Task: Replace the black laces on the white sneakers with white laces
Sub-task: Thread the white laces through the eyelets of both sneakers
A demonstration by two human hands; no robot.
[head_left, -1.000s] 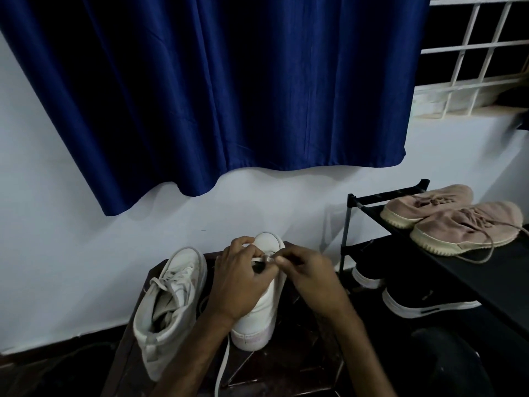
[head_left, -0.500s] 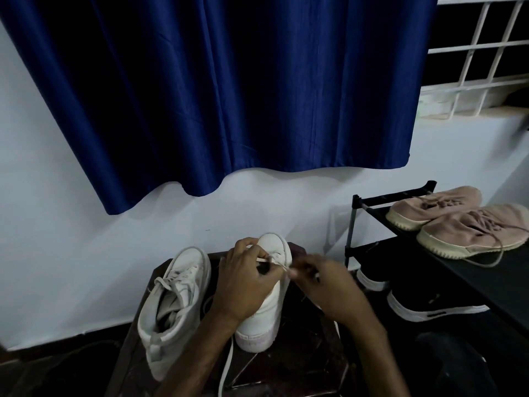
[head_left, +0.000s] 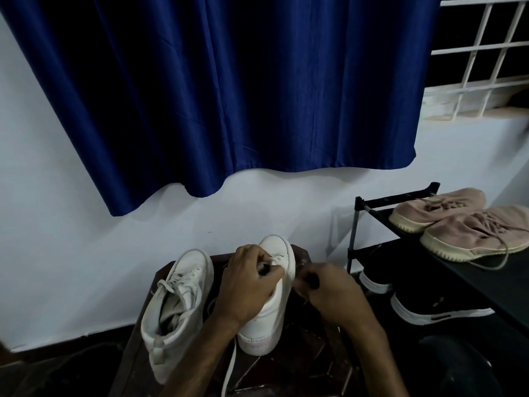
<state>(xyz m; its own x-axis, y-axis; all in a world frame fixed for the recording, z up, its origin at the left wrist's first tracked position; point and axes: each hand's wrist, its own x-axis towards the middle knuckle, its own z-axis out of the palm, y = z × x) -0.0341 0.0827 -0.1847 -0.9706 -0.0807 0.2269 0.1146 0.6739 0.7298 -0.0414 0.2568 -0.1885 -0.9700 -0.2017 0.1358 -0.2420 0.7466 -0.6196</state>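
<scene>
Lacing is under way on the unfinished sneaker [head_left: 272, 319], which stands on the dark surface [head_left: 300, 356] beside the laced sneaker [head_left: 177, 308]. The left hand [head_left: 249, 287] fingers pinch the white lace [head_left: 230, 365] at the eyelets. The right hand [head_left: 329, 293] fingers curl, apparently pinching its end. The next move calls for threading that tip through the following eyelet

smooth white sneaker [head_left: 269, 308] — blue cloth curtain [head_left: 217, 90]

Only the arms show: the left hand [head_left: 249, 285] and right hand [head_left: 329, 290] are bare, and both forearms are uncovered as far as the bottom edge of the view (the elbows fall outside it). Tendons stand out along the left forearm [head_left: 200, 359], and the right hand's fingers are blurred.
</scene>
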